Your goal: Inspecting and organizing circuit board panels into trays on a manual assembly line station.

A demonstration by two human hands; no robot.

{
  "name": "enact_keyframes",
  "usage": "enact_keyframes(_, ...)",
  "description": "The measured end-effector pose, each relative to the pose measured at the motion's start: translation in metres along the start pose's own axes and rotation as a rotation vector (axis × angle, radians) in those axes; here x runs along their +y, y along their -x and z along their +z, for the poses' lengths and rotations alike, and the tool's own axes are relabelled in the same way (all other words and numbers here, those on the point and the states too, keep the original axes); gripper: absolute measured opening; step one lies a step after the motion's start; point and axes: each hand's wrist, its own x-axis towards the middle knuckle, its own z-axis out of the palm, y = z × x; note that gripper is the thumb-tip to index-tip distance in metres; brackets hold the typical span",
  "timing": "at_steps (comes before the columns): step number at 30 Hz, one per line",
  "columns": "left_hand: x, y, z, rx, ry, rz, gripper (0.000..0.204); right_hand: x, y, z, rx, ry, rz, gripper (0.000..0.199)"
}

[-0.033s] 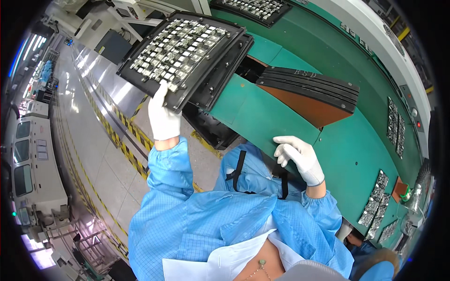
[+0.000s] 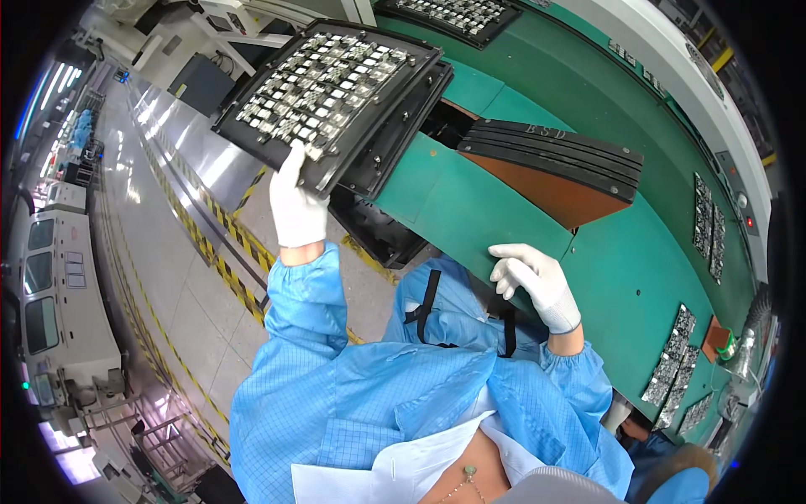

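With white-gloved fingers, my left hand (image 2: 300, 202) grips the near corner of a black tray (image 2: 363, 133). Rows of small silver and white electronic parts (image 2: 323, 88) fill this tray's top. Beneath it lies a second black tray (image 2: 388, 149), offset to the right, over the far left end of the green workbench (image 2: 478, 197). The upper tray juts past the bench's left side. My right hand (image 2: 537, 284), also gloved, rests at the bench's near edge, fingers loosely bent and apart, nothing in them.
A stack of black plates (image 2: 558, 160) on a brown slanted block stands mid-bench. Another loaded tray (image 2: 457, 15) is at the back. Dark circuit boards (image 2: 670, 357) lie at the right. Below the left trays is a black bin (image 2: 382, 231). A person (image 2: 672, 462) appears at lower right.
The upper tray and my left hand have shifted slightly to the right. My right hand has not moved.
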Motion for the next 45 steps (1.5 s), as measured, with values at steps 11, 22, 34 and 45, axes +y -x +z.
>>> enact_keyframes(11,0.032,0.037,0.038,-0.056,0.09,-0.221,0.034,-0.057,0.067,0.01,-0.014,-0.097,0.064,0.031)
enact_keyframes(22,0.104,0.058,0.028,-0.091,-0.732,-0.535,0.062,-0.07,0.078,0.015,-0.017,-0.023,0.053,0.036)
enact_keyframes(34,0.113,0.025,-0.02,-0.425,-1.664,0.774,0.038,-0.128,-0.035,0.086,-0.064,0.772,-0.552,0.034)
enact_keyframes(45,0.1,-0.041,-0.04,-0.606,-1.888,0.737,0.053,-0.089,-0.153,0.144,0.08,1.127,-0.669,0.072)
